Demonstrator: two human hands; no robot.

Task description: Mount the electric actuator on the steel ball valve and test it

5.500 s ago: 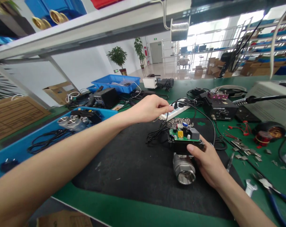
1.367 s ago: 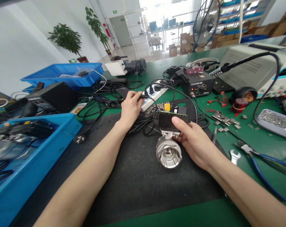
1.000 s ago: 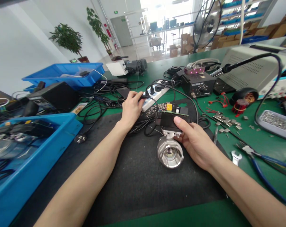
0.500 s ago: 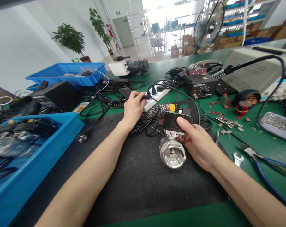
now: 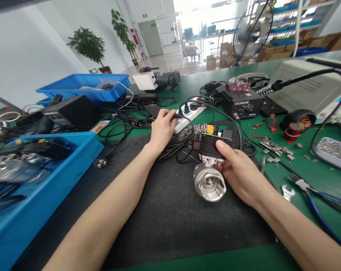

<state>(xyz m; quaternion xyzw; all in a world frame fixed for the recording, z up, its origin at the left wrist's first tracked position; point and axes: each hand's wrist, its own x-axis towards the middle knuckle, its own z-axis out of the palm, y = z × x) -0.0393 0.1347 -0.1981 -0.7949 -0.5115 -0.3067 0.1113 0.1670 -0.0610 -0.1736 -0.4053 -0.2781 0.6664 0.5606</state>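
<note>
At the near end of a white power strip [image 5: 180,125], my left hand [image 5: 162,128] has its fingers closed round a black plug [image 5: 175,116], mostly hidden by the fingers. More black plugs sit in the strip's other sockets. My right hand [image 5: 241,173] grips a motorised ball valve over the dark mat [image 5: 170,210]. Its black actuator housing [image 5: 208,148] is uncovered on top, showing a green circuit board [image 5: 219,136] with a yellow component. Below hangs the shiny metal valve body [image 5: 210,183], its round bore facing me. My right thumb presses on the housing's side; the other fingers are partly hidden.
Blue bins [image 5: 82,150] stand on the left. A soldering station [image 5: 241,103] and a large beige instrument [image 5: 297,81] are at the back right. Pliers [image 5: 303,184], a wrench [image 5: 287,192], metal pieces and a screw tray [image 5: 335,152] lie on the right. Black cables run behind the mat.
The whole view has shifted slightly, so everything appears a little further right. Both hands keep their grips. The red light on the soldering station no longer shows.
</note>
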